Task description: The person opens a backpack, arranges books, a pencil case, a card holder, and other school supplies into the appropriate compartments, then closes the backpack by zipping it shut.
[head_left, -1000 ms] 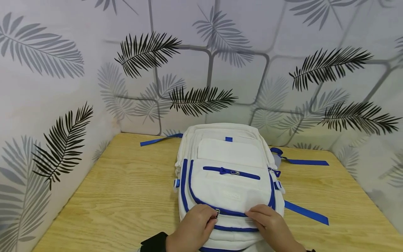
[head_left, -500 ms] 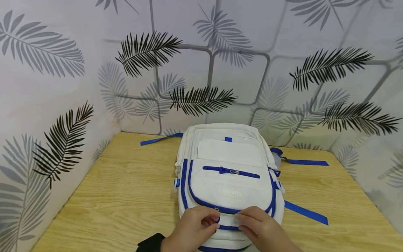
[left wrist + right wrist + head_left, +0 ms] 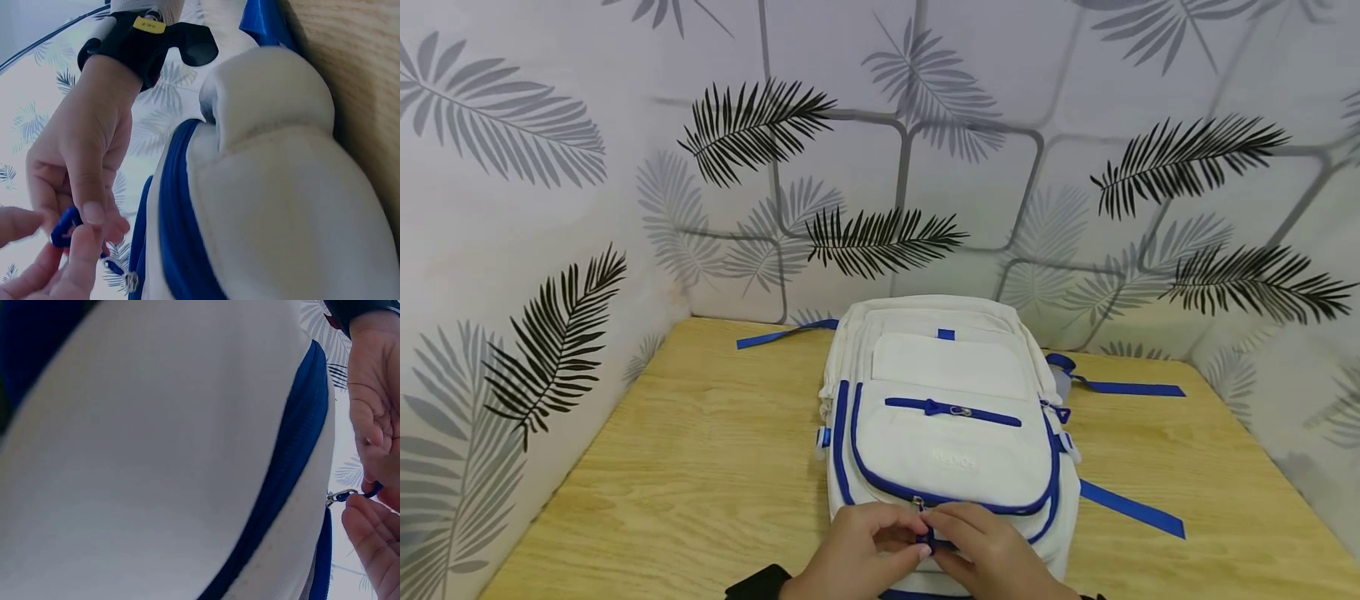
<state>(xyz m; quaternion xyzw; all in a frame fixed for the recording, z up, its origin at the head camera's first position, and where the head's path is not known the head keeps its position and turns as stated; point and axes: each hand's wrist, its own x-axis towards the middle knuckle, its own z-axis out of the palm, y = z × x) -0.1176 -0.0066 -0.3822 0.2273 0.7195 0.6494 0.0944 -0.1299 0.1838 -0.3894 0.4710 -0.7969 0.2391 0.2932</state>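
Observation:
A white backpack (image 3: pixel 955 467) with blue zipper trim lies front side up before me. My left hand (image 3: pixel 850 554) and right hand (image 3: pixel 996 554) meet at its lower front, both pinching a blue zipper pull (image 3: pixel 927 540) between fingers and thumbs. The left wrist view shows this pull as a blue triangular loop (image 3: pixel 61 234) between the fingertips of both hands. In the right wrist view, its metal slider (image 3: pixel 337 497) sits at the bag's edge, and the cord runs into the fingers. Fingertips partly cover the pull.
The backpack rests on a wood-grain table (image 3: pixel 715 442). A blue strap (image 3: pixel 1131 508) lies out to the right, another strap (image 3: pixel 1138 389) behind it, and a third strap (image 3: pixel 786 333) at the back left. A leaf-patterned wall covering (image 3: pixel 962 183) stands behind.
My right hand has moved left along the front zipper, from its right part to the pull beside my left hand. The left hand stays near the slider, slightly lower. The backpack stays in place.

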